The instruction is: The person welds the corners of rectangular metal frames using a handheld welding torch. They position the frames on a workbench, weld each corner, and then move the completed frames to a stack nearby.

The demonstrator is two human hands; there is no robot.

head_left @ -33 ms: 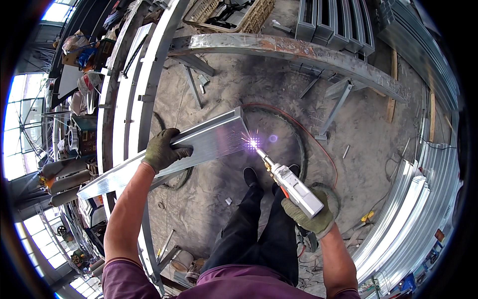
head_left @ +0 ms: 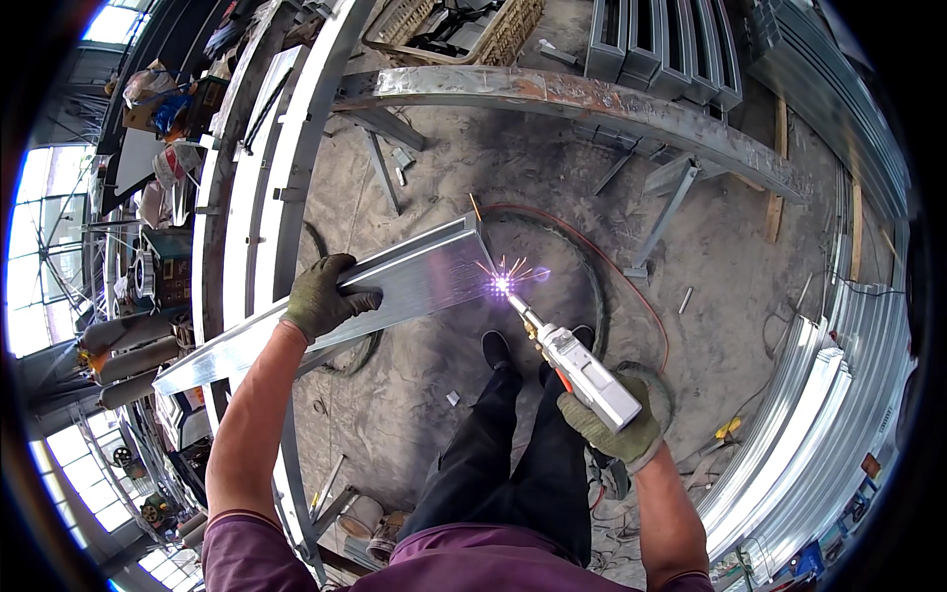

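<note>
My left hand [head_left: 327, 296], in a green work glove, is closed over the upper edge of a shiny metal channel [head_left: 414, 271]. The channel slants up to the right, with its lower left part over the pale beams. My gloved right hand [head_left: 621, 419] is wrapped round a silver-white handheld welding gun [head_left: 590, 375]. Its nozzle [head_left: 520, 304] points up and left at the channel's right end. A bright violet-white glow [head_left: 502, 285] with orange sparks burns there and hides the exact contact point.
Long pale beams [head_left: 258, 217] run along the left. A curved steel beam [head_left: 552, 91] on legs crosses the far side. Hoses [head_left: 646, 296] loop over the concrete floor. Stacked metal profiles [head_left: 789, 434] lie at right; a woven crate [head_left: 493, 39] sits at the back.
The sparks spread wider and flare in a different pattern, with one streak above the channel's upper corner. Both hands, the gun and the channel keep their places.
</note>
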